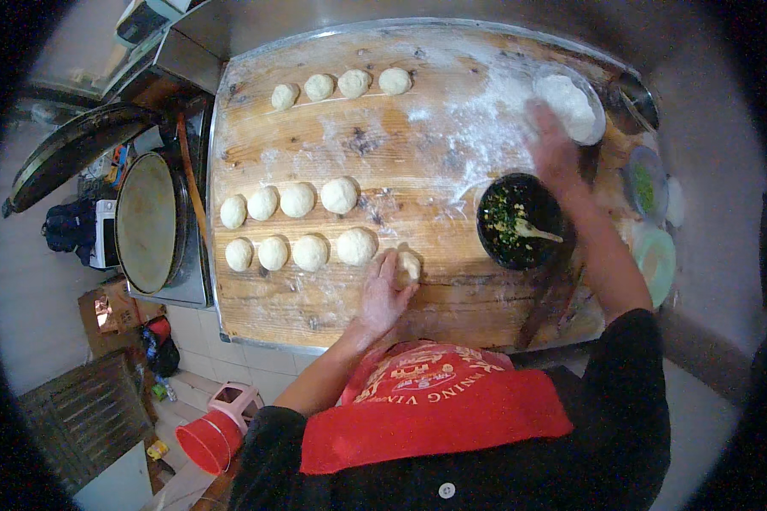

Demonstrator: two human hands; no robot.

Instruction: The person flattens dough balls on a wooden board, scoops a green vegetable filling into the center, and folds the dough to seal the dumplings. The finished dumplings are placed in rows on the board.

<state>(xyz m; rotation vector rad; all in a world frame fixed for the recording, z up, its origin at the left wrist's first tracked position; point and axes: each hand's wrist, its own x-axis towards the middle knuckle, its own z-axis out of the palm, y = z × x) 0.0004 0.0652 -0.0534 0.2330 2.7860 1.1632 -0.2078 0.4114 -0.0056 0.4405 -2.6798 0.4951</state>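
My left hand [383,299] rests on the floured wooden board [294,319], its fingers and thumb around a small dough ball [409,267] at the right end of the nearest row. My right hand [551,144] is motion-blurred beside the left rim of a bowl of white flour [570,107]; whether its fingers hold anything cannot be made out. Below that forearm sits a black bowl [491,246] of chopped green and yellow filling, with a pale spoon [537,233] in it. More round dough balls [297,200] lie in three rows to the left.
Loose flour [479,128] dusts the board's upper right. A metal bowl [636,102], a dish of chopped greens [644,182] and a light green bowl [655,262] line the right edge. Left of the board are a round griddle [146,223], its raised lid [70,156] and a wooden stick [192,175].
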